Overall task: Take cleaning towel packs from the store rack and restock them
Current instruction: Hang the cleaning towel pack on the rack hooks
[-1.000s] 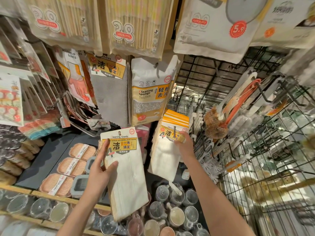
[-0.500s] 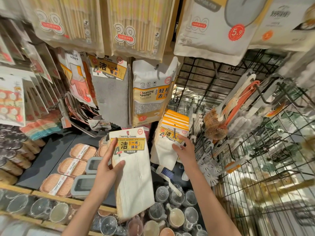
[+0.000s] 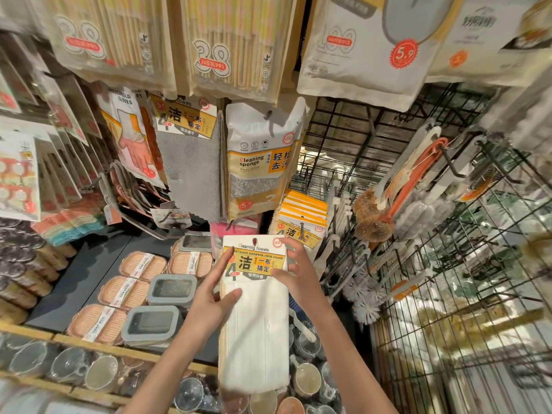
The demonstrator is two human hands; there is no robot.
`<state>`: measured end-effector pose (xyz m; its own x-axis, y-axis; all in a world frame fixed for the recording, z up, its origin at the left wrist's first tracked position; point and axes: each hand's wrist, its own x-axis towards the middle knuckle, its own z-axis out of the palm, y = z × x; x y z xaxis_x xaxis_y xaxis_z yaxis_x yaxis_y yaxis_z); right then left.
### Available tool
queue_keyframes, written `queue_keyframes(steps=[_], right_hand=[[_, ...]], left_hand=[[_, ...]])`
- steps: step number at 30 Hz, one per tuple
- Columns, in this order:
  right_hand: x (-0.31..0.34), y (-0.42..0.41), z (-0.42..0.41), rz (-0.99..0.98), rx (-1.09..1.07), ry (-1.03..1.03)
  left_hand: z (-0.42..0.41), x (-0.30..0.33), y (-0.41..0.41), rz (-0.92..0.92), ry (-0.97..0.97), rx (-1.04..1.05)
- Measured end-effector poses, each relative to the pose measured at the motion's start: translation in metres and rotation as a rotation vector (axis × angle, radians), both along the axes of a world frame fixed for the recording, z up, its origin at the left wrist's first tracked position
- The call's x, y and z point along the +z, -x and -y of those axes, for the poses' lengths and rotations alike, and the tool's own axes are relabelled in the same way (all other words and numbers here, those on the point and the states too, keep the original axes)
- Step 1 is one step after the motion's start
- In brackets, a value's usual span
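A white cleaning towel pack (image 3: 254,324) with a yellow label hangs upright in front of me, held by both hands. My left hand (image 3: 213,289) grips its left edge, thumb across the front. My right hand (image 3: 298,273) pinches the right side of the label near the top. Behind it, a row of the same white towel packs (image 3: 301,219) hangs on a rack hook. A grey towel pack (image 3: 191,162) hangs higher, at the left.
A cleaning sponge bag (image 3: 260,162) and chopstick packs (image 3: 236,46) hang above. Soap boxes (image 3: 140,282) lie on the dark shelf at the left, glass cups (image 3: 101,372) below. Brushes (image 3: 376,210) hang on the black wire grid (image 3: 448,294) to the right.
My right hand left the hanging row of packs and came onto the held pack's label. The held pack moved right and towards the middle, now between both hands.
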<state>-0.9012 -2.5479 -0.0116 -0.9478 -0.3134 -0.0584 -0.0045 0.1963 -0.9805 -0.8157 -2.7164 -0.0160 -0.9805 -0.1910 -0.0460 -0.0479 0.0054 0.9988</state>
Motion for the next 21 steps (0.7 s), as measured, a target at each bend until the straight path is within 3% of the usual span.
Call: queue_keyframes(steps=[12, 21], right_hand=[[-0.015, 0.009, -0.043, 0.051, -0.178, -0.003], [-0.021, 0.037, -0.053, 0.033, -0.262, -0.107]], left_hand=[[-0.036, -0.013, 0.036, 0.012, 0.150, -0.178], [-0.049, -0.018, 0.072, 0.054, 0.148, -0.219]])
